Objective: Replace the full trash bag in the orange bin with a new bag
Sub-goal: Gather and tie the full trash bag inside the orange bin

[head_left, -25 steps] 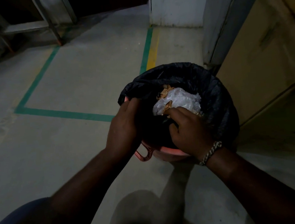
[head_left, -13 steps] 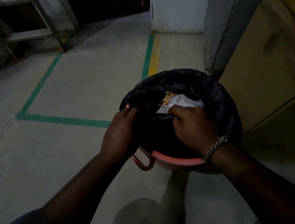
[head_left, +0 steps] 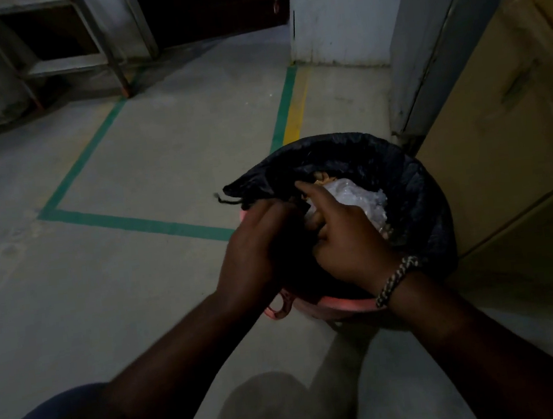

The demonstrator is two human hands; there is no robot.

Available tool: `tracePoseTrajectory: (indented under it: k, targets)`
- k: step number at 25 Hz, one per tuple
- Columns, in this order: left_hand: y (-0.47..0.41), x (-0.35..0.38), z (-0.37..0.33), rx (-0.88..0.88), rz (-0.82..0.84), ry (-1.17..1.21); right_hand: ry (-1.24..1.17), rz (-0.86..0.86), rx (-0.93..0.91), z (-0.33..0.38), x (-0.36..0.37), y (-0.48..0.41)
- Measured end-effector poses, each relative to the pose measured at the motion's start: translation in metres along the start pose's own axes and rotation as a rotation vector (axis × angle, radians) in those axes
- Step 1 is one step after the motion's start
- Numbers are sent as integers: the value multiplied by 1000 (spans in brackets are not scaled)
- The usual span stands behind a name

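The orange bin (head_left: 344, 305) stands on the floor at centre right, lined with a black trash bag (head_left: 398, 174) whose rim folds over the bin's far and right sides. Inside lie crumpled clear plastic (head_left: 353, 197) and brownish scraps. My left hand (head_left: 259, 249) grips the near-left part of the bag's rim, which is lifted off the bin and bunched, with a loose corner sticking out to the left. My right hand (head_left: 347, 235), with a braided wristband, pinches the bag's edge over the opening right beside the left hand.
The bin's loop handle (head_left: 279, 307) juts out at the lower left. Yellow-brown cardboard or panels (head_left: 500, 132) stand close on the right. Green and yellow floor tape (head_left: 287, 104) runs ahead. A metal frame (head_left: 106, 56) and a dark doorway are at the back.
Both hands have come together at the bin's near-left side. The bag's left rim has come off the bin and is gathered toward the middle.
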State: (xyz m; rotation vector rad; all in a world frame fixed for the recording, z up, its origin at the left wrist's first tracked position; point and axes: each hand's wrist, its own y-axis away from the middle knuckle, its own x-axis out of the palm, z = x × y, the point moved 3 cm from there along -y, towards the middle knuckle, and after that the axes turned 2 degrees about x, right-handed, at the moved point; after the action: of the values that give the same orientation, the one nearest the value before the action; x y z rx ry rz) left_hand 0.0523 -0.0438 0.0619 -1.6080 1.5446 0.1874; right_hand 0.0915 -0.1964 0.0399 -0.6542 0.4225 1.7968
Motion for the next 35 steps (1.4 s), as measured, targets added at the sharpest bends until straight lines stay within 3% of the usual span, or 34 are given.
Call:
tracePoseTrajectory:
  k: [2,6,8,10,12,14,16,21,24,28,32,35]
  targets:
    - [5,9,-7,107,64,47,-33,2,-67,0,2,0]
    - [6,8,-13,192,42,91,70,-201,-163,-3,-9,0]
    - [-2,1,2,-8,-102,58,97,-236,-134,-5,-14,-1]
    - [-9,-1,44,-405,-220,56,122,-204,-140,0,-14,1]
    - [-17,2,75,-790,-181,182,143,-163,-176,6,-10,4]
    - [-24,10,86,-966,-175,463,151,-143,-193,11,-7,8]
    - [-35,13,79,-1010,-180,752,148,-126,-187,12,-5,8]
    - [-54,13,63,-854,-225,920,157,-154,-120,6,-6,1]
    - [-60,10,60,-601,-218,616,143,-193,-68,5,-11,1]
    - [-57,8,32,-207,-85,209,140,-319,-45,4,-18,0]
    - [-53,7,-7,139,61,78,31,-262,-1,7,-25,1]
    - [-45,12,-25,239,170,77,28,-267,-76,11,-27,2]
